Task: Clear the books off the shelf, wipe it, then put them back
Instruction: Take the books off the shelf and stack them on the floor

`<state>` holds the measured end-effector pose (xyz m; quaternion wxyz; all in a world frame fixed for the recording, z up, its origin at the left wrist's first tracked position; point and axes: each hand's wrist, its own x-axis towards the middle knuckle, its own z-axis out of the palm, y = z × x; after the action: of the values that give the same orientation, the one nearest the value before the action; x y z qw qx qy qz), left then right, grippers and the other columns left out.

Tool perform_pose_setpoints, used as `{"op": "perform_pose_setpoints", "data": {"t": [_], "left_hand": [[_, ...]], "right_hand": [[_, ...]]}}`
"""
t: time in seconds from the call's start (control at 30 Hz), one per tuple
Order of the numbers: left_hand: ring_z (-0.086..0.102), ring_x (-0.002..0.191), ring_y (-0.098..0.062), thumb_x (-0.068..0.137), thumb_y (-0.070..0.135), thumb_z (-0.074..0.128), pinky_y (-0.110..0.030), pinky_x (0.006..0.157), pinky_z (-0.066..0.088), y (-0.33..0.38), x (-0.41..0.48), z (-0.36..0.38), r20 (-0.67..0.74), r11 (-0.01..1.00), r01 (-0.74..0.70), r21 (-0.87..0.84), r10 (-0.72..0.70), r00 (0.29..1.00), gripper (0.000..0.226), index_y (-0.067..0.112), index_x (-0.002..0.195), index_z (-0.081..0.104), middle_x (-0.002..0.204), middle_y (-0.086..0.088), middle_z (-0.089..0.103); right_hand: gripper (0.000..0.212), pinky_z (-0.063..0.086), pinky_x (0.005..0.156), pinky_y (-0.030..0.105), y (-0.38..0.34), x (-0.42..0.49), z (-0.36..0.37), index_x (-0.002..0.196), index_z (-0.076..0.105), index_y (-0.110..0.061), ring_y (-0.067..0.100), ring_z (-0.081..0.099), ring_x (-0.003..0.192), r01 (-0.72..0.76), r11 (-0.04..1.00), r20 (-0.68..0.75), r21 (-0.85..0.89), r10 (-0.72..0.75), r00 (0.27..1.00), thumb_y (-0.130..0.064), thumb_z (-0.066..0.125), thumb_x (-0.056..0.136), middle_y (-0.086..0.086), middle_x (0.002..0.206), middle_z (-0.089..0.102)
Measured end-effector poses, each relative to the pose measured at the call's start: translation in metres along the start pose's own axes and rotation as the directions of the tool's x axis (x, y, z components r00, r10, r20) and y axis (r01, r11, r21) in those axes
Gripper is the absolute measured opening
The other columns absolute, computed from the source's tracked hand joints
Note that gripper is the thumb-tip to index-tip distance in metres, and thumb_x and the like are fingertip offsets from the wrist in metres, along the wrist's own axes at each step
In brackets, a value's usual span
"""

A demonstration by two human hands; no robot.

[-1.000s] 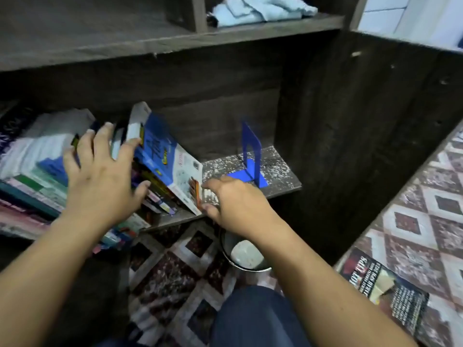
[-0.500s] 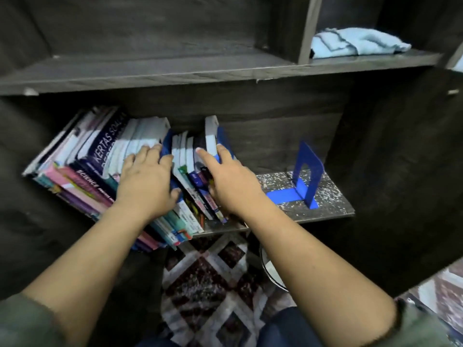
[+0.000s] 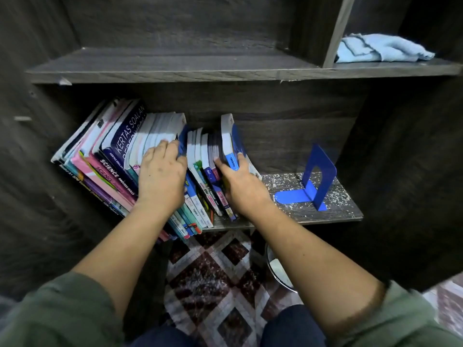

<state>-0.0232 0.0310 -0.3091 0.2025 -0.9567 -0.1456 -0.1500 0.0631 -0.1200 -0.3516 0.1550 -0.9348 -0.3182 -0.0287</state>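
Note:
A row of leaning books [image 3: 112,151] fills the left and middle of the dark wooden shelf [image 3: 300,216]. My left hand [image 3: 161,176] rests over the middle books, its fingertips hooked on the top edge of a blue-covered book. My right hand [image 3: 240,184] grips the rightmost blue and white book [image 3: 231,144], thumb on its left side and fingers on its right cover. A blue metal bookend [image 3: 315,176] stands alone on the speckled, dusty right end of the shelf. A light blue cloth [image 3: 380,48] lies on the shelf above, at the right.
An upper shelf board [image 3: 175,68] runs above the books, with a vertical divider [image 3: 333,31] at the right. Below lies a patterned red and white rug [image 3: 213,276]. A round metal container [image 3: 278,269] sits on the floor under the shelf, partly behind my right forearm.
The camera has swung left and up, bringing the whole book row into view. My right hand moved from the shelf edge onto the rightmost book; my left hand slid onto the middle books.

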Motion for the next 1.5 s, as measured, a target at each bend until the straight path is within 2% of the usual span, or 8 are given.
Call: {"op": "perform_pose_setpoints", "data": {"t": [0.13, 0.23, 0.43, 0.63, 0.77, 0.87, 1.07, 1.5], "left_hand": [[0.033, 0.135, -0.027, 0.067, 0.039, 0.081, -0.041, 0.114, 0.024, -0.001, 0.001, 0.001, 0.000, 1.000, 0.004, 0.016, -0.004, 1.000, 0.065, 0.017, 0.124, 0.060, 0.140, -0.008, 0.038], [0.031, 0.136, -0.027, 0.067, 0.040, 0.080, -0.041, 0.115, 0.023, 0.000, 0.001, 0.002, 0.009, 1.000, 0.011, 0.018, -0.012, 1.000, 0.066, 0.018, 0.126, 0.059, 0.143, -0.008, 0.036], [0.034, 0.135, -0.028, 0.066, 0.037, 0.082, -0.042, 0.114, 0.024, -0.002, 0.000, 0.005, -0.014, 1.000, 0.005, 0.011, -0.004, 1.000, 0.064, 0.015, 0.123, 0.062, 0.142, -0.009, 0.039], [0.030, 0.137, -0.029, 0.067, 0.042, 0.078, -0.043, 0.114, 0.023, -0.001, -0.001, 0.003, 0.017, 1.000, -0.006, 0.018, 0.006, 1.000, 0.065, 0.018, 0.125, 0.060, 0.144, -0.010, 0.035], [0.015, 0.144, -0.031, 0.071, 0.059, 0.062, -0.057, 0.113, 0.013, 0.017, -0.001, -0.007, 0.068, 0.999, 0.035, 0.030, -0.037, 0.997, 0.084, 0.021, 0.142, 0.038, 0.154, -0.011, 0.022], [-0.001, 0.148, -0.031, 0.080, 0.057, 0.052, -0.064, 0.111, -0.003, 0.042, -0.002, -0.008, 0.105, 1.000, -0.006, 0.026, 0.004, 0.994, 0.087, 0.015, 0.150, 0.022, 0.158, -0.009, 0.018], [0.019, 0.147, -0.023, 0.083, 0.044, 0.054, -0.065, 0.110, -0.014, 0.055, 0.000, -0.001, 0.171, 0.998, 0.049, -0.028, -0.043, 0.984, 0.084, 0.012, 0.152, 0.017, 0.158, -0.009, 0.022], [0.017, 0.147, -0.021, 0.082, 0.044, 0.056, -0.065, 0.107, -0.020, 0.053, -0.002, 0.003, 0.195, 0.999, 0.010, 0.036, -0.017, 0.981, 0.093, 0.012, 0.154, 0.007, 0.162, -0.008, 0.010]], "right_hand": [[0.083, 0.050, 0.066, 0.040, -0.002, -0.007, 0.002, 0.149, -0.005, -0.047, 0.036, 0.060, 0.095, 0.045, 0.999, -0.077, 0.008, -0.045, 0.996, -0.015, 0.049, 0.095, 0.017, 0.160, -0.012], [0.088, 0.044, 0.061, 0.036, -0.009, -0.005, -0.007, 0.148, -0.010, -0.047, 0.036, 0.058, 0.100, 0.093, 0.996, -0.220, -0.003, -0.091, 0.971, -0.008, 0.047, 0.094, 0.015, 0.160, 0.000], [0.052, 0.036, 0.062, 0.038, -0.001, 0.002, -0.029, 0.142, 0.030, -0.021, 0.045, 0.061, 0.088, -0.085, 0.996, -0.281, 0.033, 0.091, 0.955, -0.004, 0.042, 0.094, 0.016, 0.130, 0.048], [0.037, 0.033, 0.062, 0.037, 0.031, -0.012, -0.047, 0.127, 0.040, -0.008, 0.039, 0.053, 0.096, -0.294, 0.955, -0.455, 0.041, 0.280, 0.845, 0.000, 0.048, 0.092, 0.017, 0.117, 0.045], [0.032, 0.036, 0.064, 0.039, 0.056, -0.019, -0.062, 0.119, 0.045, -0.002, 0.037, 0.050, 0.101, -0.380, 0.925, -0.492, -0.013, 0.325, 0.808, 0.006, 0.050, 0.088, 0.019, 0.114, 0.047], [0.030, 0.043, 0.072, 0.042, 0.081, -0.024, -0.066, 0.118, 0.046, -0.002, 0.039, 0.050, 0.101, -0.416, 0.907, -0.474, -0.068, 0.337, 0.814, 0.000, 0.052, 0.089, 0.020, 0.113, 0.050], [0.041, 0.041, 0.083, 0.047, 0.133, -0.037, -0.062, 0.133, 0.040, 0.001, 0.043, 0.044, 0.106, -0.534, 0.840, -0.403, -0.098, 0.457, 0.793, -0.004, 0.047, 0.093, 0.026, 0.119, 0.046], [0.050, 0.039, 0.097, 0.044, 0.166, -0.039, -0.041, 0.141, 0.031, -0.004, 0.040, 0.036, 0.122, -0.709, 0.699, -0.097, -0.092, 0.702, 0.705, -0.014, 0.046, 0.095, 0.027, 0.137, 0.035]]}}
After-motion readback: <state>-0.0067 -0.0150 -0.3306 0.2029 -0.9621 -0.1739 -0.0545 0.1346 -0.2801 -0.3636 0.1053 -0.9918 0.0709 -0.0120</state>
